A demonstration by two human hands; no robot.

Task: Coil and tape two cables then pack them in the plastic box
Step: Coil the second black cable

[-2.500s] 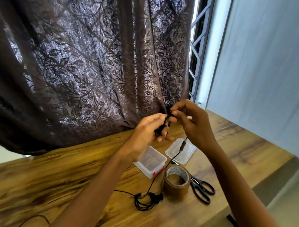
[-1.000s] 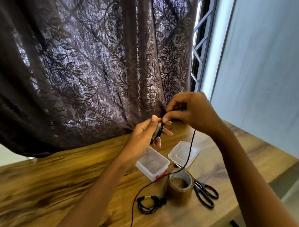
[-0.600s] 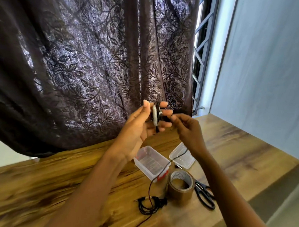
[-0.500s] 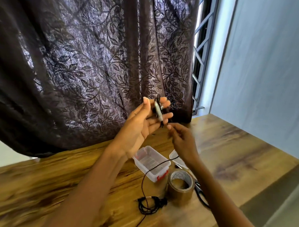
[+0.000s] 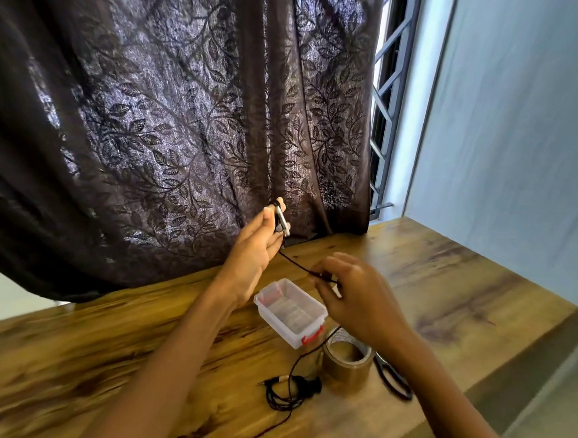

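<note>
My left hand (image 5: 258, 247) is raised above the table and holds the plug end of a thin black cable (image 5: 292, 260), wound round its fingers. The cable runs down and right to my right hand (image 5: 354, 294), which pinches it above the open clear plastic box (image 5: 288, 313) with a red latch. From there the cable trails down past the box to the table's front edge. A second black cable (image 5: 288, 389) lies coiled on the wooden table (image 5: 110, 343) in front of the box. A brown tape roll (image 5: 347, 362) stands beside it.
Black-handled scissors (image 5: 391, 377) lie right of the tape roll, partly under my right forearm. A dark leaf-patterned curtain (image 5: 186, 115) hangs behind the table, with a window grille (image 5: 385, 100) to its right. The table's right edge drops off near a pale wall.
My right hand has dropped from beside my left hand to just above the box, drawing the cable out taut between them. My left hand stays raised with the plug end.
</note>
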